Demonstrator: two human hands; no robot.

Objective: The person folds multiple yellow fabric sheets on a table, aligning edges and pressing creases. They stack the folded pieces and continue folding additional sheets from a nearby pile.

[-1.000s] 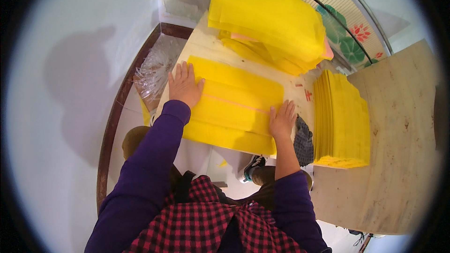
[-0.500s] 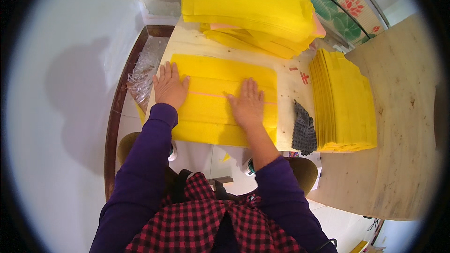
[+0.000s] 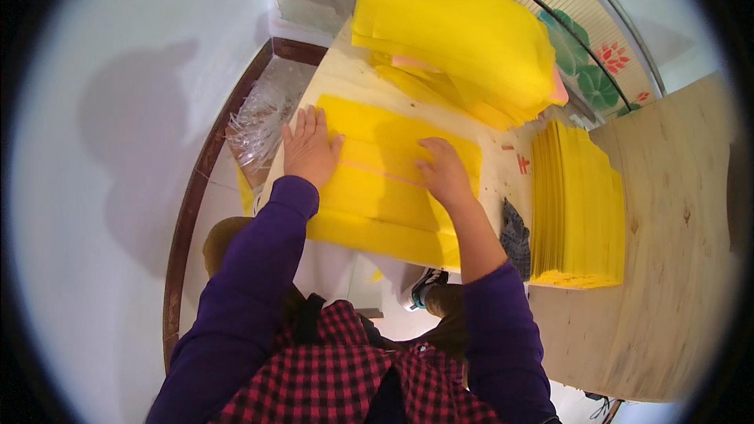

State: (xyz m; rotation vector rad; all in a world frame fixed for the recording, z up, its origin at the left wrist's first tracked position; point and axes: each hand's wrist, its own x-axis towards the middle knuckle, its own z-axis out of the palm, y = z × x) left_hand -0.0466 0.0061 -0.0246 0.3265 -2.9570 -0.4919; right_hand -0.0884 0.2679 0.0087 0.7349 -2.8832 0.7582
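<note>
A yellow folded fabric piece [image 3: 369,208], crossed by a thin pink line, lies flat on the pale wooden table [image 3: 342,67] before me. My left hand [image 3: 310,149] rests on its left edge, with fingers stretched out and the palm down. Over the right part of the fabric is my right hand [image 3: 446,174], its fingers bent towards the left and the thumb apart from them. Nothing shows in either hand. Whether the right fingertips press on the cloth is hard to see.
Beyond the piece lies a large heap of yellow fabric [image 3: 455,27]. To the right stand a dark grey cloth [image 3: 515,239], a neat yellow stack [image 3: 581,212] and small red scraps [image 3: 524,163]. Clear plastic wrapping [image 3: 263,122] sits left of the table by the wall.
My right hand has gone from lying flat with fingers forward to bent fingers pointing left. My left hand stays flat on the left edge. The whole view has turned slightly.
</note>
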